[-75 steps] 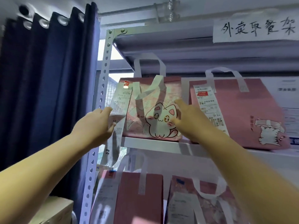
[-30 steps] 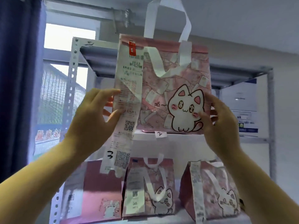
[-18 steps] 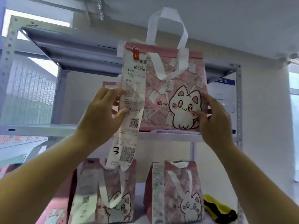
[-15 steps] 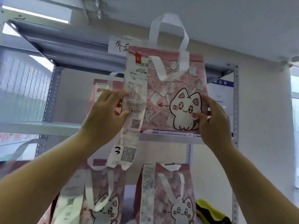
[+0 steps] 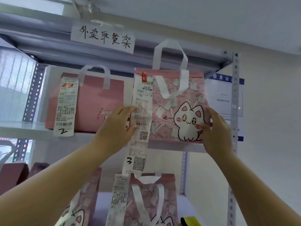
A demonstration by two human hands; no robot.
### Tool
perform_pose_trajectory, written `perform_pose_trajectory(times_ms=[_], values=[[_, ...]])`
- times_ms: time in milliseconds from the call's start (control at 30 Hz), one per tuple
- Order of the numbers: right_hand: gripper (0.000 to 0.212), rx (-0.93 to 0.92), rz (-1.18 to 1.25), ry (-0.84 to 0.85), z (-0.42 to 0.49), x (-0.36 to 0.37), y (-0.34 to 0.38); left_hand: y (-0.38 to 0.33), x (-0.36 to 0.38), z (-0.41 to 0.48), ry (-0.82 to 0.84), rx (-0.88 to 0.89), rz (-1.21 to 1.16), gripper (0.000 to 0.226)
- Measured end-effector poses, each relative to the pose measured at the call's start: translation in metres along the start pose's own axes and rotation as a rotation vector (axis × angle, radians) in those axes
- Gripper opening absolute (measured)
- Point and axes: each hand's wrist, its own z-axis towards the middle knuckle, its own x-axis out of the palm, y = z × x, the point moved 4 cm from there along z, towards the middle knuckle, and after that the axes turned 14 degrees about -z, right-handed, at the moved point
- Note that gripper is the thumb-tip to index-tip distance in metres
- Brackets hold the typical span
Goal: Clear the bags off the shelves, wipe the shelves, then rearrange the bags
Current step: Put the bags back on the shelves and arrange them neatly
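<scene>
The left hand (image 5: 116,128) and right hand (image 5: 216,129) each grip a side edge of the pink cat bag (image 5: 179,98), thumbs on its front, holding it upright at the right end of the upper shelf (image 5: 24,129). A long receipt (image 5: 141,121) marked 3 hangs down its front. A plain pink bag (image 5: 94,101) stands just left

On the upper shelf (image 5: 24,129) two bags stand side by side. The right bag (image 5: 179,103) is gripped between the left hand (image 5: 117,128) and right hand (image 5: 216,129), one at each edge, and the left bag (image 5: 91,103) is just beside it. A receipt (image 5: 141,121) hangs down the right bag's front, past the shelf edge. More bags (image 5: 151,201) sit on the shelf below.
</scene>
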Motion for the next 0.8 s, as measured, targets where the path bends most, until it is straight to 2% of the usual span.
perform_pose_trajectory(times_ms=[233, 500, 667, 800], values=[[0.048, 0.077, -0.062, 0.095, 0.008, 0.027, -0.023, 0.015, 0.035, 0.009, 0.094, -0.085, 0.02, 0.052], [0.055, 0.007, -0.149, 0.262, 0.024, 0.061, -0.025, 0.036, 0.05, 0.019, 0.188, -0.245, 0.077, 0.063], [0.053, 0.01, -0.183, 0.257, 0.024, 0.063, -0.025, 0.039, 0.053, 0.019, 0.2, -0.231, 0.115, 0.063], [0.048, -0.004, -0.204, 0.182, 0.02, 0.048, -0.023, 0.032, 0.045, 0.017, 0.144, -0.199, 0.148, 0.057]])
